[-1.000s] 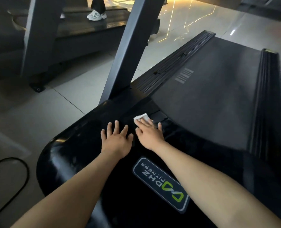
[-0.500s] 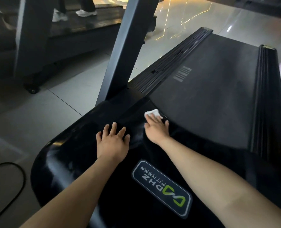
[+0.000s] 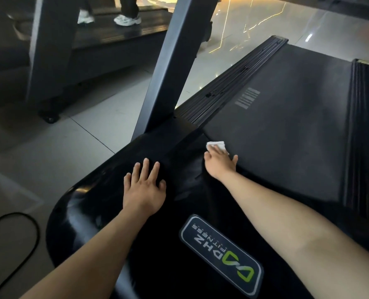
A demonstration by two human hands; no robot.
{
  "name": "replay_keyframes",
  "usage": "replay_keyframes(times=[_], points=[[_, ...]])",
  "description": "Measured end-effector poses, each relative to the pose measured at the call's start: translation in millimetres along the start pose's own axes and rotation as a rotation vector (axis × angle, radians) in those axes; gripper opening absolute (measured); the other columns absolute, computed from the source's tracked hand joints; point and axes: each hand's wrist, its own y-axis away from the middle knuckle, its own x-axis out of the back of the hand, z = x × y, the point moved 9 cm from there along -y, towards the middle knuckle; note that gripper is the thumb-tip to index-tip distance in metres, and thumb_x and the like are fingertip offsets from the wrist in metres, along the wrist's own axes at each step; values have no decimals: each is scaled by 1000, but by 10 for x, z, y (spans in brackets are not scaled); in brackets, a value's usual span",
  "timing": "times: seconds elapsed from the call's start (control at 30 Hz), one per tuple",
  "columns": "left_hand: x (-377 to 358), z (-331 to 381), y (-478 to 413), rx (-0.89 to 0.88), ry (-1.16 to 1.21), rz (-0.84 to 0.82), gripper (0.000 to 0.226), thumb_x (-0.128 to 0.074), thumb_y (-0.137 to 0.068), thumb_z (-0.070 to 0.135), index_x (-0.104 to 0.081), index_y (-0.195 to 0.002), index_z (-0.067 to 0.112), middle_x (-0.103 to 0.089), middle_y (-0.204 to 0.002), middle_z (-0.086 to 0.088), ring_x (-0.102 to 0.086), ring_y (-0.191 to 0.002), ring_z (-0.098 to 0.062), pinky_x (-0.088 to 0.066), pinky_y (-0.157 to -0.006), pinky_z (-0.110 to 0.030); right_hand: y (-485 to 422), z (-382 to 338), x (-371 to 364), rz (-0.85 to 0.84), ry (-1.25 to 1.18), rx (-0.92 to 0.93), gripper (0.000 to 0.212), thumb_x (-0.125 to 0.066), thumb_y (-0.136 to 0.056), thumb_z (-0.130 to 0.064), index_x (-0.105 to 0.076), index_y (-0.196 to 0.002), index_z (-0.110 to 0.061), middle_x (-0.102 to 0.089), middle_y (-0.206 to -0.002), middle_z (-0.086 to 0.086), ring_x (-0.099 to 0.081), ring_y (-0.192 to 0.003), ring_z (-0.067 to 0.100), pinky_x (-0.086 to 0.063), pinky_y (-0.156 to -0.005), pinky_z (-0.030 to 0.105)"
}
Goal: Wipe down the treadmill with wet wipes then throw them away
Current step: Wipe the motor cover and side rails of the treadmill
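Note:
A black treadmill [image 3: 287, 130] fills the view, with a glossy motor cover [image 3: 88, 214] near me and the dark belt running away to the upper right. My right hand [image 3: 219, 165] presses a small white wet wipe [image 3: 217, 145] flat onto the front edge of the belt, where it meets the cover; only the wipe's far end shows past my fingers. My left hand [image 3: 143, 186] rests flat on the cover with its fingers spread and holds nothing.
A grey upright post [image 3: 175, 67] rises from the treadmill's left side. Another treadmill [image 3: 106, 39] stands at the upper left with a person's white shoes [image 3: 126, 19] on it. A black cable [image 3: 26, 242] loops on the tiled floor at the lower left.
My right hand has slid the wipe to the right along the seam between cover and belt. My left hand has stayed on the cover. The person on the other treadmill has stepped.

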Motion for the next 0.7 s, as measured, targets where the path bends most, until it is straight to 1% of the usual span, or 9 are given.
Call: replay_keyframes(times=[0.07, 0.13, 0.2, 0.27, 0.33, 0.4, 0.47, 0.6, 0.7], points=[[-15, 0, 14, -3, -11, 1, 63, -22, -105, 50, 1, -162, 36, 14, -169, 4, 18, -155, -19, 8, -125, -45, -62, 36, 10, 8, -8, -62, 48, -17, -105, -34, -33, -149, -26, -33, -157, -5, -24, -146, 24, -9, -119, 61], [-11, -1, 10, -3, -9, 13, 64, -22, -105, 49, 2, -162, 34, 13, -169, 4, 17, -155, -20, 7, -125, -46, -65, -136, -8, 39, -11, -11, 47, -20, -105, -36, -38, -146, -25, -34, -156, -5, -25, -146, 23, -13, -118, 57], [1, 8, 0, 5, -4, 21, 65, -23, -104, 48, 3, -162, 32, 12, -169, 4, 16, -155, -20, 6, -125, -46, 47, -506, -49, 85, -3, 193, 44, -29, -104, -35, -42, -146, -29, -36, -158, -9, -25, -146, 19, -14, -117, 56], [9, 14, -2, 29, 8, 18, 68, -26, -103, 48, 3, -162, 30, 11, -170, 5, 14, -155, -19, 6, -125, -46, 259, -855, -104, 96, -71, 407, 43, -39, -104, -30, -47, -146, -31, -39, -158, -11, -26, -148, 15, -12, -118, 53], [28, 27, -2, 48, 9, 19, 69, -27, -101, 47, 1, -162, 30, 8, -170, 5, 12, -156, -20, 4, -125, -46, 387, -972, -106, 99, -169, 478, 42, -44, -104, -27, -53, -144, -31, -41, -157, -12, -26, -149, 7, -3, -122, 48], [50, 52, -35, 61, 3, 13, 70, -29, -100, 48, -1, -162, 32, 5, -170, 4, 9, -155, -23, 2, -124, -47, 359, -906, -65, 135, -178, 445, 40, -45, -102, -27, -57, -140, -34, -44, -155, -13, -31, -147, 5, -1, -123, 45], [64, 70, -98, 87, 21, -13, 69, -31, -99, 50, -4, -161, 36, 4, -170, 5, 8, -155, -26, 1, -123, -50, 222, -778, -49, 145, -117, 380, 41, -42, -102, -28, -55, -140, -35, -46, -153, -12, -34, -145, 12, -6, -122, 50], [58, 100, -156, 111, 56, -9, 67, -29, -97, 51, -5, -159, 42, 6, -170, 7, 8, -154, -30, 2, -121, -55, -138, -568, -72, 79, -6, 246, 46, -28, -105, -31, -39, -150, -28, -38, -157, -6, -28, -145, 19, -16, -118, 56], [22, 112, -145, 100, 28, 24, 66, -24, -98, 51, -2, -159, 42, 8, -170, 7, 8, -153, -32, 2, -120, -56, -367, -426, -84, 16, 24, 124, 51, -21, -106, -35, -26, -155, -24, -25, -163, -1, -18, -149, 27, -13, -119, 57]])
